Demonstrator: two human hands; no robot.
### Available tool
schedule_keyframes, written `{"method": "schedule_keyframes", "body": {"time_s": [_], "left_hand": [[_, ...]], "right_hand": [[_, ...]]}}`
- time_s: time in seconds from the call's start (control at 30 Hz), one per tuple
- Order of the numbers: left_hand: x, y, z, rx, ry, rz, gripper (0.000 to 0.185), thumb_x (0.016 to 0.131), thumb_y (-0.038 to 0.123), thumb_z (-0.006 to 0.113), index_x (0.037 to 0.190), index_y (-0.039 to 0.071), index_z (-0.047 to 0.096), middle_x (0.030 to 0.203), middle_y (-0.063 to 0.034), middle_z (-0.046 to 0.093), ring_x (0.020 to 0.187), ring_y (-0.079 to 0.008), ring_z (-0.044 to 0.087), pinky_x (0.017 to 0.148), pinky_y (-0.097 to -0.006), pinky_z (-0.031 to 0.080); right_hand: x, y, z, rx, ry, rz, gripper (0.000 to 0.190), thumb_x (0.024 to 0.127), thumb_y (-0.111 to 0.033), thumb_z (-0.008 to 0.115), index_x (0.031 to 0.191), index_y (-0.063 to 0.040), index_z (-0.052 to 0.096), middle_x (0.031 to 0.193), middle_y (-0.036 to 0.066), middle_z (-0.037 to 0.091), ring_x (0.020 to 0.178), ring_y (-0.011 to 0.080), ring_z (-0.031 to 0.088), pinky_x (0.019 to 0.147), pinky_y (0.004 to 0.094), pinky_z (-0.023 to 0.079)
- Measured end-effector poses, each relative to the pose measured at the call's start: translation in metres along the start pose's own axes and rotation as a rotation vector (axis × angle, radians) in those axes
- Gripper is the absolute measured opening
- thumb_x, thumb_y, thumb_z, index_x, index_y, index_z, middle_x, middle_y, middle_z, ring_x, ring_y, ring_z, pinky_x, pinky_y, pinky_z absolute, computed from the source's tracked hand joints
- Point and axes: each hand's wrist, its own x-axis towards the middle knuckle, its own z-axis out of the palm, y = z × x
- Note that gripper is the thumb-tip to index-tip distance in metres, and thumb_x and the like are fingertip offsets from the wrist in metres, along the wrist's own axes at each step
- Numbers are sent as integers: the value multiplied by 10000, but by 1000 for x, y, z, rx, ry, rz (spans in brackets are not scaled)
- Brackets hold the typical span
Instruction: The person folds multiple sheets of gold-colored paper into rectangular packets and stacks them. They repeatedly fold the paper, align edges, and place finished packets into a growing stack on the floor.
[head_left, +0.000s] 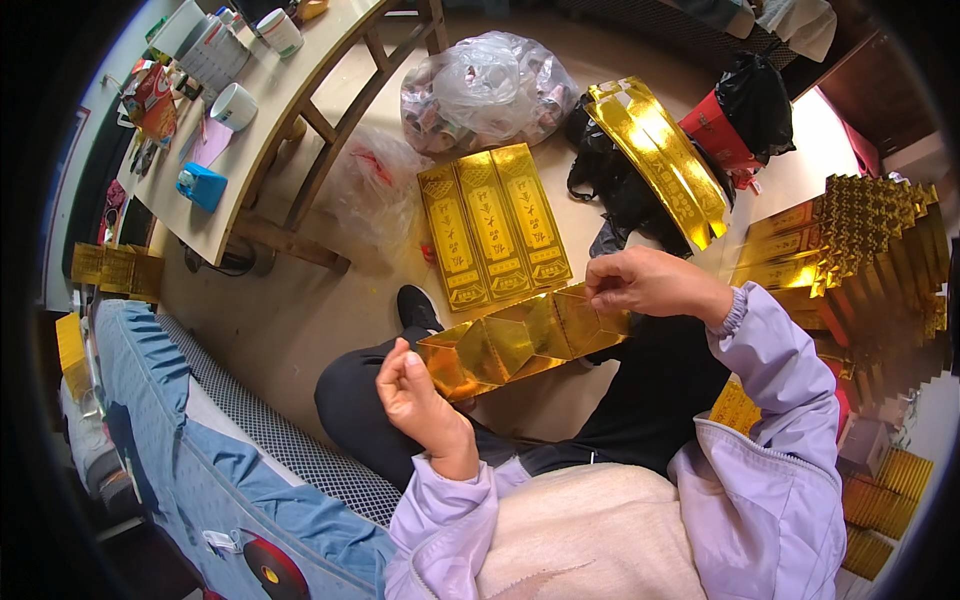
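Note:
Across my lap lies a long piece of folded gold foil card (525, 337), with diagonal creases dividing it into sections. At its right end my right hand (645, 281) pinches the upper edge between thumb and fingers. My left hand (424, 401) is at the left end, its thumb and fingertips drawn together; whether they grip the card or something thin is unclear. Beyond the piece, three flat gold printed cards (495, 225) lie side by side on the floor. More long gold foil strips (656, 157) rest on a black plastic bag (622, 195) to their right.
A clear plastic sack (487, 90) of small items stands on the floor ahead. Many folded gold pieces (870, 247) are stacked on my right. A table (277, 90) with cups stands at left, and a blue-covered bed (225, 480) holds a tape roll (274, 568).

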Motion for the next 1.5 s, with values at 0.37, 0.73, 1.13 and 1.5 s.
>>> {"method": "schedule_keyframes", "body": {"time_s": [0.37, 0.73, 1.13, 1.5], "left_hand": [[-25, -24, -6, 410, -105, 97, 36, 995, 32, 634, 1006, 19, 602, 1466, -156, 491, 1300, -245, 531, 1133, -387, 397], [-20, -24, -8, 328, -126, -3, 31, 996, 24, 633, 997, -4, 618, 1472, -138, 462, 1371, -280, 506, 1148, -378, 395], [-17, -34, -10, 445, -147, 26, 71, 988, 59, 678, 960, -2, 654, 1418, -114, 508, 1246, -221, 562, 1100, -359, 434], [-18, -30, -5, 398, -141, 10, 72, 978, 51, 680, 951, 5, 633, 1341, -119, 543, 1309, -262, 529, 1123, -385, 409]], "right_hand": [[4, 26, 0, -63, -72, 150, 418, 923, -187, 746, 1271, -48, 561, 873, 125, 702, 791, 255, 668, 712, 384, 510], [10, 41, 1, 63, -145, 170, 483, 889, -187, 781, 1277, -29, 541, 944, 156, 711, 883, 277, 692, 768, 386, 534], [12, 58, 3, 142, -127, 217, 354, 850, -166, 778, 1113, -30, 585, 927, 102, 715, 879, 224, 695, 760, 351, 536], [19, 57, 9, -50, -95, 237, 303, 845, -167, 786, 1016, -34, 574, 892, 109, 685, 852, 244, 666, 732, 364, 515]]}}
